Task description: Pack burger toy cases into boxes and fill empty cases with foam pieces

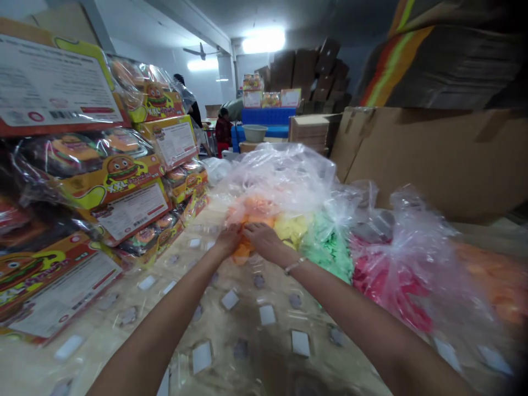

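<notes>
Ahead of me, both hands are at a heap of small flat orange pieces (258, 204) beside a clear plastic bag. My left hand (229, 240) touches the heap's near left side; its fingers are blurred and partly hidden among the pieces. My right hand (266, 240) lies over the near side of the heap, fingers stretched out toward my left hand. Yellow pieces (291, 228) lie just right of the orange ones. Beneath my arms spreads a clear plastic sheet of moulded trays (231, 330), with white squares (267, 314) and greyish shapes (240, 348) in its hollows.
Wrapped burger-print boxes (132, 209) are stacked on the left. To the right stand clear bags of green pieces (330, 253) and pink pieces (383, 280). A large cardboard box (437, 159) rises behind them. Two people (223, 132) are in the background near a grey basin (254, 132).
</notes>
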